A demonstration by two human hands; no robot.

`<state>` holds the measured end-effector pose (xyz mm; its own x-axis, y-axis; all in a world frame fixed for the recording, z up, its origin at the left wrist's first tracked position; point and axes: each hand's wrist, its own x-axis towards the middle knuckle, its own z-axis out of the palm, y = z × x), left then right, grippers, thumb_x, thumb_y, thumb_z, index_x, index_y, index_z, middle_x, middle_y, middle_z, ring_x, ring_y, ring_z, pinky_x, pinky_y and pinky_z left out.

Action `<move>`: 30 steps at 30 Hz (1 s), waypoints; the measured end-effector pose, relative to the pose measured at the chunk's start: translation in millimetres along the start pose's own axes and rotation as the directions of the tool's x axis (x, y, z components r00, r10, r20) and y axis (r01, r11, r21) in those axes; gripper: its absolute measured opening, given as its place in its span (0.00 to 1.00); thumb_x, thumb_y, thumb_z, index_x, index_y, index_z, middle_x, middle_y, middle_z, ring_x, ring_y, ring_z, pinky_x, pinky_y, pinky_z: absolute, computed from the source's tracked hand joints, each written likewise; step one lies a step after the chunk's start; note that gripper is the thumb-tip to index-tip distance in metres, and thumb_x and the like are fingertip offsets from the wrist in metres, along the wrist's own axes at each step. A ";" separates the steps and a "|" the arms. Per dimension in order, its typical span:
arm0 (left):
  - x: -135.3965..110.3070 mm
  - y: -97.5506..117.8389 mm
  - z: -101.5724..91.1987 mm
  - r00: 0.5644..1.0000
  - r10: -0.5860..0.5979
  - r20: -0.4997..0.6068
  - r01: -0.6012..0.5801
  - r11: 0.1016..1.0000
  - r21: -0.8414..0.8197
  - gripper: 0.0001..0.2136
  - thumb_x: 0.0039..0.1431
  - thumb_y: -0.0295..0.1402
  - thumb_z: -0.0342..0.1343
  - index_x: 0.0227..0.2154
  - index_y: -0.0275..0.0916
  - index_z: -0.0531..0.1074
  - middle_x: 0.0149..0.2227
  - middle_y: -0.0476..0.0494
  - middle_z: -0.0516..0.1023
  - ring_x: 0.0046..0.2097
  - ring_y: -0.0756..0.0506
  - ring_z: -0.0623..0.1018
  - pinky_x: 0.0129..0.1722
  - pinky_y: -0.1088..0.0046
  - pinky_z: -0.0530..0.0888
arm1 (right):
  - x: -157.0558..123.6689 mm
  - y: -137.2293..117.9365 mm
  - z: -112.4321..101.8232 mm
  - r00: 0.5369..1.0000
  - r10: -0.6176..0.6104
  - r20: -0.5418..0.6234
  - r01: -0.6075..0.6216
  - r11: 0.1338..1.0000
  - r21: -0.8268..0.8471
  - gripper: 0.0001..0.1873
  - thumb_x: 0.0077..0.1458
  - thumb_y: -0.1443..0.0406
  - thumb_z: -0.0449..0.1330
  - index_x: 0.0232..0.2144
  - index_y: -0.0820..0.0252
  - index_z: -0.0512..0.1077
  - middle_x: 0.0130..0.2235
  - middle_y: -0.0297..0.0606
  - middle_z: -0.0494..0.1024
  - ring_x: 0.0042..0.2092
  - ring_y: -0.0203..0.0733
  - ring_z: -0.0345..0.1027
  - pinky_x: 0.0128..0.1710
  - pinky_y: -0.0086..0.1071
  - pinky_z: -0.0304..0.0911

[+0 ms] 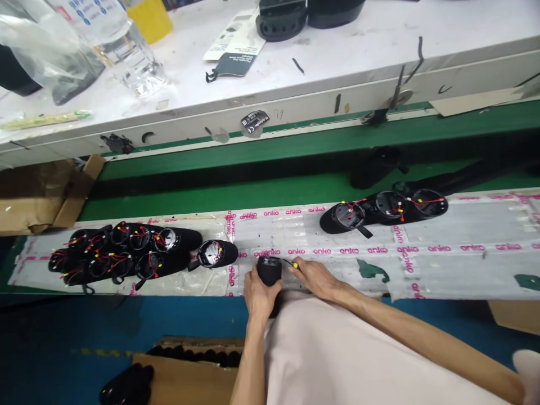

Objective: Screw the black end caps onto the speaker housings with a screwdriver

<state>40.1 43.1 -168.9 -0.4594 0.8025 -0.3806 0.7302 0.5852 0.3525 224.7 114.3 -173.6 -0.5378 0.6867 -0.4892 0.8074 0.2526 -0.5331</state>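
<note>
My left hand (259,295) is wrapped round a black cylindrical speaker housing (270,273) near the front edge of the bench, by my lap. A dark opening shows at its top end. Just right of it, my right hand (314,277) pinches a thin dark piece with a yellow spot (296,265), whose far end reaches the housing's rim. Whether it is a tool or part of the housing I cannot tell. Close to my left hand lies another black housing (228,253) with red wires in its open end.
Several wired black housings (169,264) cluster at left, and 3 more (348,216) lie at right. Behind runs a green conveyor belt (253,191) below a white shelf (358,56) holding a clear bottle (135,67). Cardboard boxes stand at left (37,191) and below (189,379).
</note>
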 end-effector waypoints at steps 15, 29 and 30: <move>-16.9 10.2 36.2 0.991 0.130 -0.030 -0.129 0.991 0.026 0.36 0.63 0.47 0.54 0.67 0.31 0.52 0.58 0.26 0.69 0.56 0.32 0.75 0.47 0.60 0.75 | -0.7 -2.5 3.0 0.996 -0.036 0.079 0.040 0.998 -0.047 0.20 0.71 0.57 0.46 0.54 0.64 0.66 0.45 0.49 0.82 0.47 0.52 0.77 0.41 0.34 0.61; -10.8 13.8 34.3 0.995 0.079 -0.067 -0.085 0.992 -0.096 0.44 0.51 0.47 0.64 0.66 0.33 0.53 0.63 0.24 0.62 0.64 0.27 0.66 0.57 0.48 0.69 | 0.1 1.1 6.0 0.999 -0.020 0.051 0.023 0.998 -0.064 0.17 0.71 0.58 0.47 0.53 0.61 0.66 0.44 0.46 0.82 0.46 0.50 0.77 0.39 0.33 0.60; -8.5 13.0 31.6 0.995 0.078 -0.065 -0.085 0.989 -0.122 0.44 0.49 0.46 0.67 0.66 0.34 0.55 0.63 0.26 0.62 0.65 0.27 0.65 0.59 0.48 0.67 | -0.4 0.9 5.1 0.999 -0.024 0.049 0.027 0.998 -0.064 0.17 0.71 0.57 0.47 0.53 0.61 0.66 0.44 0.46 0.82 0.46 0.50 0.77 0.39 0.33 0.60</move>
<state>69.4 40.2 -188.1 -0.4327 0.8515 -0.2960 0.6995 0.5243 0.4856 224.4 110.8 -177.5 -0.5679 0.6464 -0.5095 0.8066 0.3139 -0.5008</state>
